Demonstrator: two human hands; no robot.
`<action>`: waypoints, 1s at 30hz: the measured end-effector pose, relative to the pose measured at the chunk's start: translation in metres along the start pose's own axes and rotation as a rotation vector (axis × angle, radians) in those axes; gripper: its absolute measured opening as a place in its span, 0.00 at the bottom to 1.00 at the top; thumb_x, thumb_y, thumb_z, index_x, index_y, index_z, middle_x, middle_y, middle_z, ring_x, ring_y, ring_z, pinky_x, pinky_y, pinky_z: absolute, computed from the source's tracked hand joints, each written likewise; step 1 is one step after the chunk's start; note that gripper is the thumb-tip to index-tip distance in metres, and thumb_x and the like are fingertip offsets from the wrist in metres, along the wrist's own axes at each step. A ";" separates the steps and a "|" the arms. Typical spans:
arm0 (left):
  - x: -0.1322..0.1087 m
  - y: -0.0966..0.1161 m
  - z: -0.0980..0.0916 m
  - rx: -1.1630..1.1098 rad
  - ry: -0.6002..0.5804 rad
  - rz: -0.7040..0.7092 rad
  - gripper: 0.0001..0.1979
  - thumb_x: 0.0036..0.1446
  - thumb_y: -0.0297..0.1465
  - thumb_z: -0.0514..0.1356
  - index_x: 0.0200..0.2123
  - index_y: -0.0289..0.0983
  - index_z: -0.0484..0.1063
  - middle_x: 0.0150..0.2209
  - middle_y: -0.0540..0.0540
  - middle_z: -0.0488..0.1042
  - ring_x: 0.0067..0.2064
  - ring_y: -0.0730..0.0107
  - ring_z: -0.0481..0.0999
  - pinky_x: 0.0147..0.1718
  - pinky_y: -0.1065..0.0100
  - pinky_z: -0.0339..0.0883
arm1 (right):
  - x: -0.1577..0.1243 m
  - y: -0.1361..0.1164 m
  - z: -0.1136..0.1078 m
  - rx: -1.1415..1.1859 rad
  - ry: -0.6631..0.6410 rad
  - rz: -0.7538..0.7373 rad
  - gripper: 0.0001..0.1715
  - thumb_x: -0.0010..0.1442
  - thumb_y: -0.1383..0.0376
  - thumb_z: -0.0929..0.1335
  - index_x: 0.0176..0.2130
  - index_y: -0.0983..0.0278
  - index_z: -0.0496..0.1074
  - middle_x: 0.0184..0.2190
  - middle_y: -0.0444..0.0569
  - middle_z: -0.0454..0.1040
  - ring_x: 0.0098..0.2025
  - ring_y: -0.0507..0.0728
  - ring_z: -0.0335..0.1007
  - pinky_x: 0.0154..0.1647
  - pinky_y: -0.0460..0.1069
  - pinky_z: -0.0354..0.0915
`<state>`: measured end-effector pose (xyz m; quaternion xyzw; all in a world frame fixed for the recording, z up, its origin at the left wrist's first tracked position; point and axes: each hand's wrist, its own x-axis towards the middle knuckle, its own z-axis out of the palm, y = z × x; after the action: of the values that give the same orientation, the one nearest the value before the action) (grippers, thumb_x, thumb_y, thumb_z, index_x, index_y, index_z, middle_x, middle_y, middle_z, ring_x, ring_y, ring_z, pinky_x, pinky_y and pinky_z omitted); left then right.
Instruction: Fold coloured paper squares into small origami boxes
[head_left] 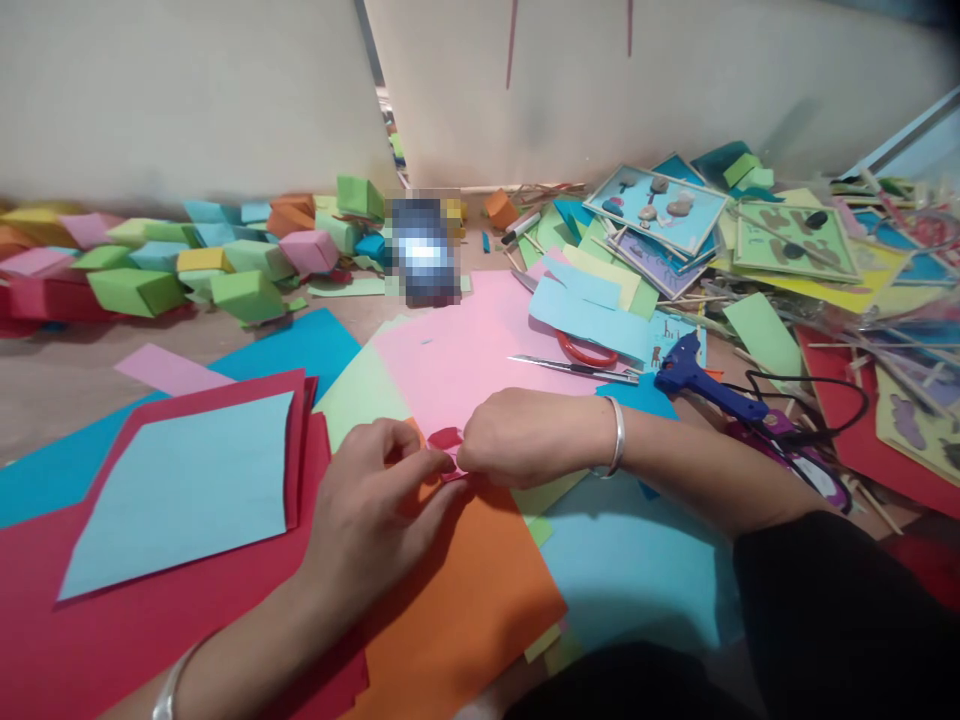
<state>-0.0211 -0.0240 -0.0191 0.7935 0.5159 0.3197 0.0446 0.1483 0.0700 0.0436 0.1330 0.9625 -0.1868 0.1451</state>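
Between both hands is a small piece of red paper (445, 438), with creases or folds showing. My left hand (379, 490) pinches its left and lower side with thumb and fingers. My right hand (510, 432) is curled over its right side, and the fingertips are partly hidden there. Under the hands lie an orange paper sheet (480, 590) and a pink paper sheet (472, 340). A craft knife (592, 370) and red-handled scissors (585, 349) rest just beyond my right hand. Light blue paper (645, 560) spreads below my right forearm.
Folded paper boxes (247, 290) line the wall at the far left. Light blue card (187, 490) lies on red sheets at left. A blue glue gun (705, 380) with a black cord, sticks and decorated pictures (656, 208) crowd the right. A blurred-out dark object (424, 250) stands at the back.
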 end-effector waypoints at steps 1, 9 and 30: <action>-0.001 -0.001 0.000 0.002 -0.017 0.014 0.05 0.58 0.33 0.63 0.33 0.38 0.76 0.27 0.48 0.65 0.30 0.66 0.64 0.27 0.64 0.57 | 0.000 -0.001 0.000 0.006 -0.009 0.013 0.10 0.62 0.72 0.65 0.37 0.66 0.77 0.28 0.51 0.77 0.28 0.52 0.65 0.28 0.48 0.50; -0.002 0.004 -0.003 0.008 -0.043 0.054 0.12 0.62 0.33 0.59 0.26 0.39 0.73 0.22 0.50 0.69 0.25 0.70 0.66 0.27 0.65 0.58 | 0.000 -0.010 0.000 0.068 0.082 0.192 0.07 0.61 0.69 0.67 0.36 0.64 0.77 0.29 0.50 0.78 0.29 0.53 0.67 0.26 0.48 0.46; -0.004 0.006 0.003 0.020 0.146 0.151 0.07 0.63 0.31 0.55 0.31 0.38 0.67 0.20 0.52 0.69 0.21 0.71 0.66 0.21 0.68 0.54 | 0.001 0.018 -0.014 0.067 0.438 0.312 0.09 0.63 0.66 0.69 0.33 0.66 0.78 0.29 0.49 0.76 0.30 0.50 0.65 0.30 0.46 0.50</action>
<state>-0.0153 -0.0291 -0.0211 0.8050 0.4597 0.3743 -0.0252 0.1500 0.0919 0.0503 0.3217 0.9321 -0.1605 -0.0443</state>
